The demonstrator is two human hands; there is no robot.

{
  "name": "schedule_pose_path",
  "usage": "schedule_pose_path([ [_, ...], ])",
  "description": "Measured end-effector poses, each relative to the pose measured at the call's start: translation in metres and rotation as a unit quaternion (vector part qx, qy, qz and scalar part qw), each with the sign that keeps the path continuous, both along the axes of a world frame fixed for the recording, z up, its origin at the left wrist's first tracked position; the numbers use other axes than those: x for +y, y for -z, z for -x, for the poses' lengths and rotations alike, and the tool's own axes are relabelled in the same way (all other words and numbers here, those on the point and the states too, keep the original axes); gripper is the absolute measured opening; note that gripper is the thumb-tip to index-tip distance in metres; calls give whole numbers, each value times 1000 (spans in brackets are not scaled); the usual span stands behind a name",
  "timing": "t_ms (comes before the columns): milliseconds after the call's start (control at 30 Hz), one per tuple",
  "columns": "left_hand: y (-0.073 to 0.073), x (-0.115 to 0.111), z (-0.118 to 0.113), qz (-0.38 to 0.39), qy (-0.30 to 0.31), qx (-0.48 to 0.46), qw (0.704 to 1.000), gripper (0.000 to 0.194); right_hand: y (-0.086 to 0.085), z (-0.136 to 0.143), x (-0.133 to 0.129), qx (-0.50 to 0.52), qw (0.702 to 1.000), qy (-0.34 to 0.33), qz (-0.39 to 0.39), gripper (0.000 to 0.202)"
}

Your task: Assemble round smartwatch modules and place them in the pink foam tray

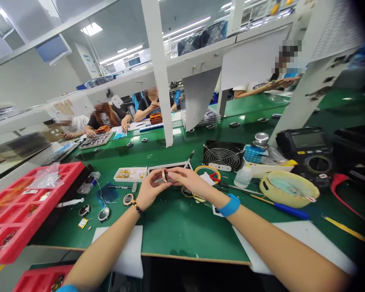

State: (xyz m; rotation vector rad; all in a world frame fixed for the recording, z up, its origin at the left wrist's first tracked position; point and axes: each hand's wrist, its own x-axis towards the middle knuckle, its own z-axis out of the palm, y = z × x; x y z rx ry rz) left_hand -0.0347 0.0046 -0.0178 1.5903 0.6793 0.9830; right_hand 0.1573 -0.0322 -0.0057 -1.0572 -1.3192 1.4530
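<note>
Both hands meet over the green bench, in front of a white box of small parts (130, 173). Between their fingertips is a small gold-rimmed ring-shaped piece (164, 176). My left hand (152, 187), with a beaded bracelet, has its fingers curled round the piece's left side. My right hand (190, 180), with a blue wrist band (229, 205), pinches it from the right. On the bench left of my left wrist lie a round gold-rimmed part (128, 199) and a round watch-like part (104, 214).
A red compartment tray (21, 207) stands at the left. Toward the right are a black fan (223, 155), a yellow bowl (288, 190), a blue-handled tool (292, 211) and a multimeter (312, 156). Several people sit across the bench.
</note>
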Motion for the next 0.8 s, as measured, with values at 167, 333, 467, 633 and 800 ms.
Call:
schedule_pose_path([
  [167,-4,-1,-2,68,-22,-44,996,52,-4,0,-5,-56,998,7,-29,67],
  [333,-14,2,2,328,-3,-168,930,39,-4,-1,-8,-197,967,86,-137,49],
  [467,-18,1,3,450,41,-186,873,39,0,0,-10,-258,925,134,-244,45],
  [633,-14,-2,3,480,67,-180,856,33,7,1,-11,-331,884,107,-311,46],
  [800,-12,-3,3,477,77,-175,858,30,11,0,-11,-375,856,93,-343,46],
])
